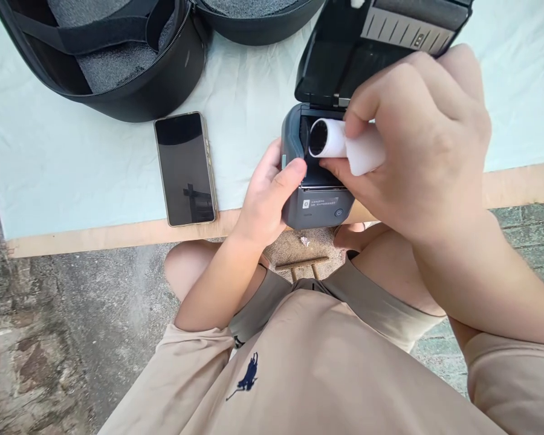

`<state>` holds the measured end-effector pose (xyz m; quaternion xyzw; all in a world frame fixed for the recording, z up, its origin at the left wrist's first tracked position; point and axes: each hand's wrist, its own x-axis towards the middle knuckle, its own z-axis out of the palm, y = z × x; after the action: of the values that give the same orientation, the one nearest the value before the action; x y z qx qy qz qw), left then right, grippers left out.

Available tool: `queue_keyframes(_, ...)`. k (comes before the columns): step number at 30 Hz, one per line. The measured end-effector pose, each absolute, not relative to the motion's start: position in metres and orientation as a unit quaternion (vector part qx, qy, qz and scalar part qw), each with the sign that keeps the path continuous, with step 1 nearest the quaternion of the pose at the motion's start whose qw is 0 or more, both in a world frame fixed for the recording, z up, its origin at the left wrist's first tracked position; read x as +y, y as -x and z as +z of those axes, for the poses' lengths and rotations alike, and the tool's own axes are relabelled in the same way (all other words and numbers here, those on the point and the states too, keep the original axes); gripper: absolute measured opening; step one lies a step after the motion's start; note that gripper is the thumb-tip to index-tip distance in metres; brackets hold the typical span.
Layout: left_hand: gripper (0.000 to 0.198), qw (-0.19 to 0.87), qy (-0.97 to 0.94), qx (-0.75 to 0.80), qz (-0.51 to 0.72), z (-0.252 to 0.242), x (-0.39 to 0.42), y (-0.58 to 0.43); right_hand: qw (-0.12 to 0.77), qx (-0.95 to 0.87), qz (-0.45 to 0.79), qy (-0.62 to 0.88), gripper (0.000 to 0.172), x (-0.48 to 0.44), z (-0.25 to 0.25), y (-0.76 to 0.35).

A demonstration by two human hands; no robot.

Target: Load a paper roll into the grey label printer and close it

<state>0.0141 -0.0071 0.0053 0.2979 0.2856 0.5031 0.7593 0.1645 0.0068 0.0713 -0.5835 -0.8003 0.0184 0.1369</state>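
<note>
A small dark grey label printer (317, 208) stands at the table's near edge with its lid (330, 54) swung up and back. My left hand (272, 193) grips the printer's left side, thumb on the upper rim. Between the thumb and fingers of my right hand (421, 133) is a white roll of label paper (333, 138), its dark hollow core facing left. A loose end of the paper hangs near my fingers. The roll is over the open compartment, partly within its outline; whether it touches the inside I cannot tell. My palm hides the roll's right end.
A smartphone (185, 169) with a dark screen lies left of the printer. Behind it sits an open black zippered case (163, 84) with grey foam and a strap inside. A pale cloth (245, 78) covers the wooden table (90, 241). My knees are below the table's edge.
</note>
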Motion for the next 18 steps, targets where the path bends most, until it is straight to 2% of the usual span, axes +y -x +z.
queue_keyframes(3,0.029,0.760,-0.309,0.284,0.496,0.003,-0.006,-0.013,0.164,-0.810,-0.052,0.560,0.016,0.006,0.065,-0.164)
queue_keyframes(6,0.032,0.755,-0.318,0.296,0.492,0.001,-0.006,-0.012,0.176,-0.837,-0.027,0.518,0.021,0.005,0.060,-0.169)
queue_keyframes(10,0.028,0.755,-0.313,0.289,0.498,0.001,-0.006,-0.014,0.181,-0.844,-0.008,0.505,0.016,0.006,0.058,-0.176)
queue_keyframes(18,0.029,0.761,-0.287,0.302,0.498,0.002,-0.003,-0.012,0.318,-0.862,0.023,0.394,0.013,0.000,0.051,-0.177)
